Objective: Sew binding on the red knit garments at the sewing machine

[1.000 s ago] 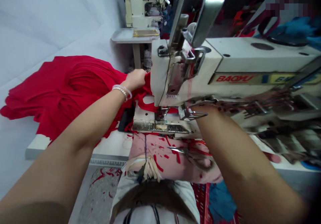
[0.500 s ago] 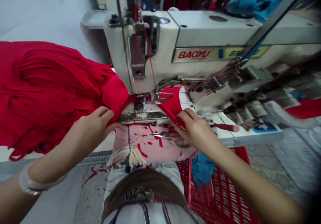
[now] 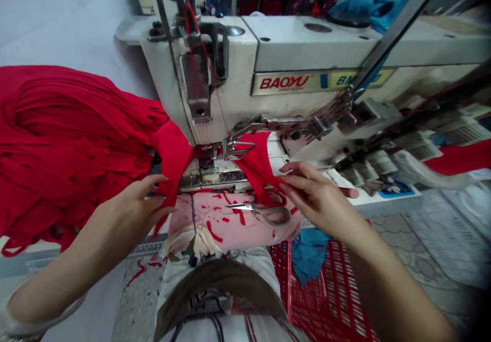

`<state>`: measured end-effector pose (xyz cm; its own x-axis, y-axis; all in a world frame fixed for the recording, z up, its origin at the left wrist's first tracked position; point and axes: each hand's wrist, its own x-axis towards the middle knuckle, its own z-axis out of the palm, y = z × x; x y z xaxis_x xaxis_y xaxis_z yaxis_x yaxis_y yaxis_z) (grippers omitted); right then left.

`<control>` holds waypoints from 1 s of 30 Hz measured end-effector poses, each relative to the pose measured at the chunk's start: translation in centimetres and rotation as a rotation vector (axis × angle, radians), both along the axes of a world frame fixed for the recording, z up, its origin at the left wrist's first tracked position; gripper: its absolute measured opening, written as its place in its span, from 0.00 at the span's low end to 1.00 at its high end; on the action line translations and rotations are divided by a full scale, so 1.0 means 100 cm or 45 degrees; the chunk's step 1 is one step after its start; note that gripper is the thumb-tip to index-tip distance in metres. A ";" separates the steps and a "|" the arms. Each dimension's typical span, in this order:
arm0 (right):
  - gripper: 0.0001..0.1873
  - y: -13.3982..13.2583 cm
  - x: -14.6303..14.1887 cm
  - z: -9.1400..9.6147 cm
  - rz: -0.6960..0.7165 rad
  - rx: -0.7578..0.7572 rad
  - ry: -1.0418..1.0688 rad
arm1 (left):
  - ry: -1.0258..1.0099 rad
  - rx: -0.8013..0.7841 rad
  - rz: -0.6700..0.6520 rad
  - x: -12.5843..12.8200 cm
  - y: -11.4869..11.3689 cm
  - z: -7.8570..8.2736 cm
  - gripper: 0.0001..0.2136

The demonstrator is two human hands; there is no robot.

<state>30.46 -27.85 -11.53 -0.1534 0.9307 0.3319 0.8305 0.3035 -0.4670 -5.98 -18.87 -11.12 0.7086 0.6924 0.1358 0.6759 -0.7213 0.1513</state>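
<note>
A red fabric piece (image 3: 174, 158) runs under the presser foot of a white sewing machine (image 3: 161, 76), a part hanging out on each side of the needles. My left hand (image 3: 132, 209) is at its left part, fingers parted and loosely bent at the cloth's edge. At the right part, my right hand (image 3: 318, 196) has its fingers stretched out, the tips touching or just beside the cloth; exact contact is unclear. Scissors (image 3: 245, 206) lie on a pink cloth pad (image 3: 230, 229) in front of the needles, their handles near my right hand.
A large pile of red fabric pieces (image 3: 69, 142) covers the table's left side. Red scraps are scattered over the pad. Below right stands a red plastic basket (image 3: 337, 291) with blue cloth (image 3: 309, 255). Thread guides and a slanted metal bar (image 3: 399, 30) are at the machine's right.
Both hands have loosened from the red fabric, their fingers now more spread. The left hand has moved a little left and down. The view has shifted slightly; more of the scissors' handles shows.
</note>
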 end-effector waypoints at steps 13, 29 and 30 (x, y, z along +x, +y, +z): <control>0.06 0.051 -0.093 -0.021 0.206 0.502 0.282 | 0.327 0.204 0.407 0.030 0.001 0.016 0.15; 0.12 0.058 -0.109 -0.039 0.247 0.642 -0.561 | 0.166 0.311 0.395 -0.011 0.014 0.022 0.16; 0.13 0.058 -0.108 -0.040 0.259 0.634 -0.558 | 0.196 0.298 0.340 -0.009 0.017 0.021 0.17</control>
